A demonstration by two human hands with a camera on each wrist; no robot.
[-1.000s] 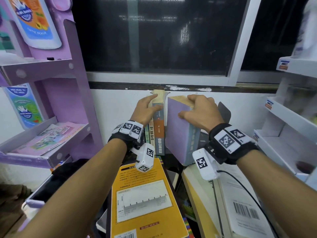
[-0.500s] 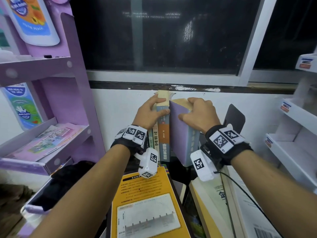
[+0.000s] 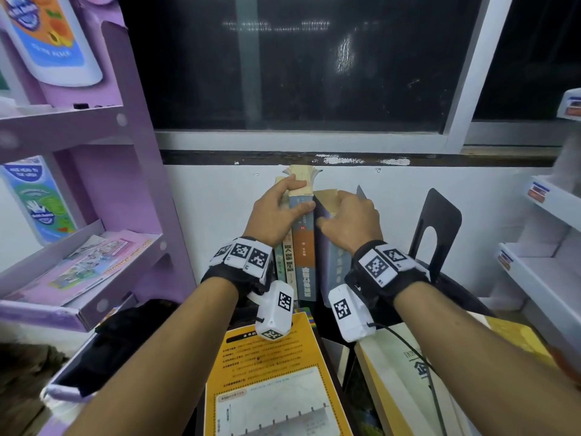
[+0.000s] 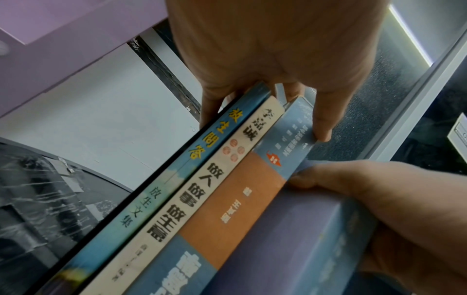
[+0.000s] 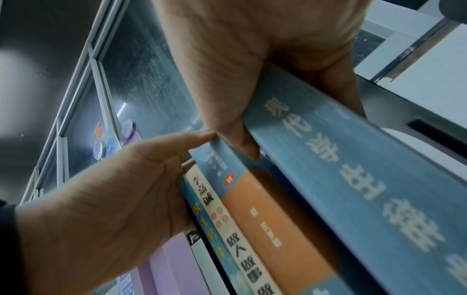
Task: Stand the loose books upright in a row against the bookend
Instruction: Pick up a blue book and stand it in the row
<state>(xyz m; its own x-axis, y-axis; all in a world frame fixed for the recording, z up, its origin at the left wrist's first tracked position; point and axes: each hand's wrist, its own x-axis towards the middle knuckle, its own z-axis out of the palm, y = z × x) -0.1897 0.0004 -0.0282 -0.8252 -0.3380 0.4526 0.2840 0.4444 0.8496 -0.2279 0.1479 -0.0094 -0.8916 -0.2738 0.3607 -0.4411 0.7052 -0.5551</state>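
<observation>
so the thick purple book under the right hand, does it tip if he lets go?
Probably not at once: the thick purple book looks wide enough to stand alone, and its left side meets the orange-spined book. It likely feels heavy; the right hand grips its top. The black bookend stands apart on its right, so a rightward push could topple it.

Glossy paper book spines [image 4: 209, 199]; matt black metal bookend [image 3: 440, 228].

The right hand [image 3: 349, 220] covers the top of the purple-covered book [image 3: 327, 247]; its spine title blurs. Wrist cameras hide the row's feet. The yellow book [image 3: 276, 379] runs off the bottom edge.
</observation>
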